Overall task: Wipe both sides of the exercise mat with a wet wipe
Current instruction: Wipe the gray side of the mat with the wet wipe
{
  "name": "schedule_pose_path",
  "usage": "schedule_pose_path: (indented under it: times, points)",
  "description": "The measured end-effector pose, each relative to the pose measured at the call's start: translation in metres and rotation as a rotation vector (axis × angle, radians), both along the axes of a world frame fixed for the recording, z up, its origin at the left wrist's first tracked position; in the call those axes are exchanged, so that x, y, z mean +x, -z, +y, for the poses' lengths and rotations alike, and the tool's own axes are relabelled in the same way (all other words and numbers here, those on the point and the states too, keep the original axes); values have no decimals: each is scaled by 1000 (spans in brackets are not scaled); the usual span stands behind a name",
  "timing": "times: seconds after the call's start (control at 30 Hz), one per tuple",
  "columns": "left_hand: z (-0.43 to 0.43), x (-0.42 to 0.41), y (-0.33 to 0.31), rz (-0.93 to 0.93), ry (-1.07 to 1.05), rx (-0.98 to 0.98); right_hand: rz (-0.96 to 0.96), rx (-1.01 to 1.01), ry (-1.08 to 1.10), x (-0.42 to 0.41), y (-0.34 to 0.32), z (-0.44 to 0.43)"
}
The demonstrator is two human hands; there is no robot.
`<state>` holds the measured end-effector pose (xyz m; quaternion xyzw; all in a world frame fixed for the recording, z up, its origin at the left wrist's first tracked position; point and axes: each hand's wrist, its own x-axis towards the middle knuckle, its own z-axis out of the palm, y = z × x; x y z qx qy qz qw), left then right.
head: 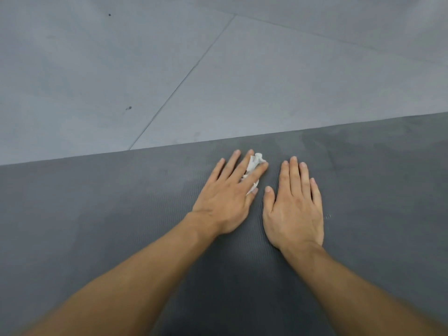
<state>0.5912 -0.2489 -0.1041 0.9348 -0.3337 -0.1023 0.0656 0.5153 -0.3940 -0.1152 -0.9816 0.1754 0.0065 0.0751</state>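
— Grey exercise mat point(121, 214): where does it lie?
— Under both hands, its long axis seemingly left to right. The left hand point(225, 202) presses the wet wipe point(255, 161) with straight fingers, and the right hand point(294, 209) lies flat just beside it.
— Any writing?
— One faint mark to the right, unreadable.

Exercise mat point(121, 226): dark grey, fine ribbed texture. Wet wipe point(254, 163): white. Floor point(218, 69) at 12 o'clock: pale grey tiles.
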Motion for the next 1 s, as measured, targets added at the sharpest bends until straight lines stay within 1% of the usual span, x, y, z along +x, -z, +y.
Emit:
schedule_pose_path:
  times: [0.1,0.17,0.23,0.37,0.5,0.63,0.73,0.8,0.83,0.9,1.0]
  points:
    - [26,-9,-1,-21,56,19,-2,3,1,0,0,0]
    - [46,-13,-1,-22,40,26,-7,7,1,0,-1,0]
    - [69,-13,1,-23,-59,20,-5,9,-4,0,-1,-1]
    - [103,-3,3,0,-375,-29,-2,-1,-4,0,-1,-1]
    - [75,2,2,12,-512,-48,-8,-3,1,0,1,0]
    - [29,1,-1,-1,-476,-48,-20,-2,4,0,0,1]
    - [-2,-5,-1,11,-358,-63,-25,-13,8,0,1,0]
    - [-11,-12,0,7,-270,-31,-27,-17,9,0,2,1]
    - [-9,-13,0,7,-262,-19,-26,-19,11,0,2,0]
    - [4,-9,0,8,-302,-16,-24,-20,8,0,2,0]
    - [42,0,0,13,-432,-32,-25,-25,1,-1,3,0]
